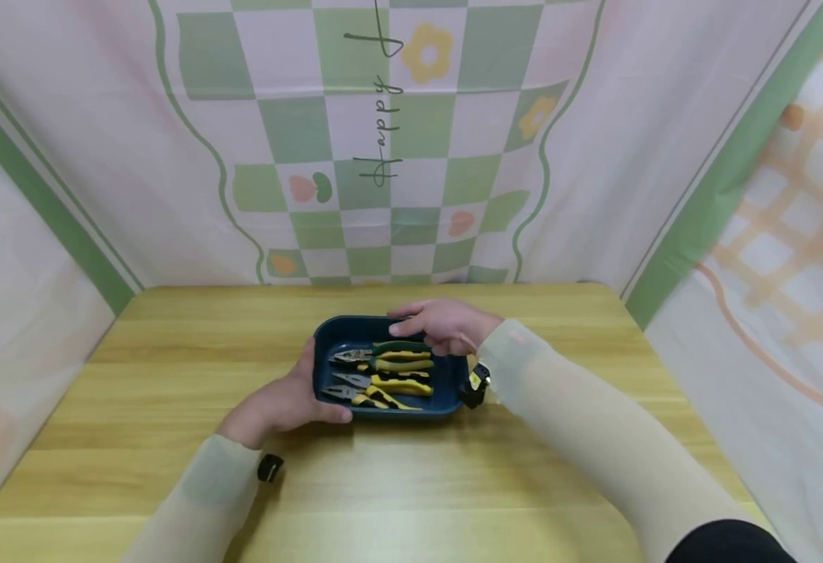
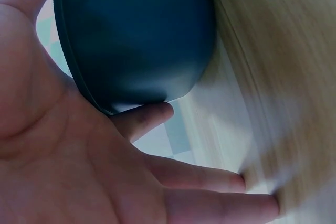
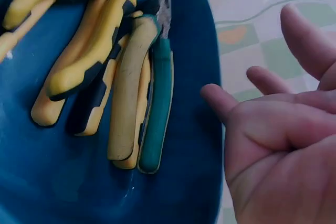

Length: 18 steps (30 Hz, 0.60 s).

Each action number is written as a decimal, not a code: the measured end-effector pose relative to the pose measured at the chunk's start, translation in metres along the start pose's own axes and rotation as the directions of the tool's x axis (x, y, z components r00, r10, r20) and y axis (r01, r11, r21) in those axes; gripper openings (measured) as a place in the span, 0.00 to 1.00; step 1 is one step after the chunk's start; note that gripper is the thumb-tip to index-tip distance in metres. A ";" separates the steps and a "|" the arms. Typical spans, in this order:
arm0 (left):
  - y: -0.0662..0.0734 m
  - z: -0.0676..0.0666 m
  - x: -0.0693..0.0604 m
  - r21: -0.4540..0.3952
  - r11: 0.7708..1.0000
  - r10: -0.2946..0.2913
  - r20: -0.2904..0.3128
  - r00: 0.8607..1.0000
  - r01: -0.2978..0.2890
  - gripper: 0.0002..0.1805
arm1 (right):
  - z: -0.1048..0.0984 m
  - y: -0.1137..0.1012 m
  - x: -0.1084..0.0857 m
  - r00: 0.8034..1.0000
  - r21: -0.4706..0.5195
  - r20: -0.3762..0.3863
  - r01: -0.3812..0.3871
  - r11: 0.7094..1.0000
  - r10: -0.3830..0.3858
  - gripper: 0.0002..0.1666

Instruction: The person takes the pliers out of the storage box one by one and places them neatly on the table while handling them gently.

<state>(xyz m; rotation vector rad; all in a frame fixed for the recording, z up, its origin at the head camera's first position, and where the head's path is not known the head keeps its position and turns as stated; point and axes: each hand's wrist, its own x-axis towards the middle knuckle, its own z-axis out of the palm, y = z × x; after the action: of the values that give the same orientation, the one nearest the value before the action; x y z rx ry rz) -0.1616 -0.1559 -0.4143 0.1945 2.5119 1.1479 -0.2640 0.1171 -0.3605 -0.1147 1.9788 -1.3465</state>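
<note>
A dark blue tray (image 1: 390, 414) sits on the wooden table, holding several pliers side by side, their metal noses to the left. Among them are green-handled pliers (image 3: 157, 114) at the far side and yellow-and-black pliers (image 1: 406, 386) nearer me. My left hand (image 1: 288, 403) holds the tray's left end, thumb along the near wall. In the left wrist view, one finger goes round the tray's side while two others stretch out toward the tabletop. Over the tray's far right part is my right hand (image 1: 449, 320), fingers extended and nothing held. The right wrist view shows it beside the rim, apart from the pliers.
The wooden table (image 1: 411, 485) ends at the back against a curtain (image 1: 418, 141) with green checks. More printed curtains hang at the left and right sides. Each wrist carries a small black device.
</note>
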 end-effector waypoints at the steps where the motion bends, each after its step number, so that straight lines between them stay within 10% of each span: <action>1: 0.000 0.000 0.000 0.006 1.000 -0.004 0.000 1.000 0.004 0.78 | 0.001 0.000 0.002 1.000 -0.017 0.000 -0.010 1.000 0.010 0.34; 18: 0.000 -0.001 0.000 0.043 0.999 -0.016 -0.002 1.000 0.016 0.79 | 0.020 0.005 0.017 0.992 -0.194 -0.106 -0.089 0.977 0.069 0.34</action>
<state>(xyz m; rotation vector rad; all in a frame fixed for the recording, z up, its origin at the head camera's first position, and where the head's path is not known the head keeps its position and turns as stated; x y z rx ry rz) -0.1621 -0.1563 -0.4136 0.1842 2.5369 1.0886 -0.2629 0.0956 -0.3770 -0.0630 2.1748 -1.1215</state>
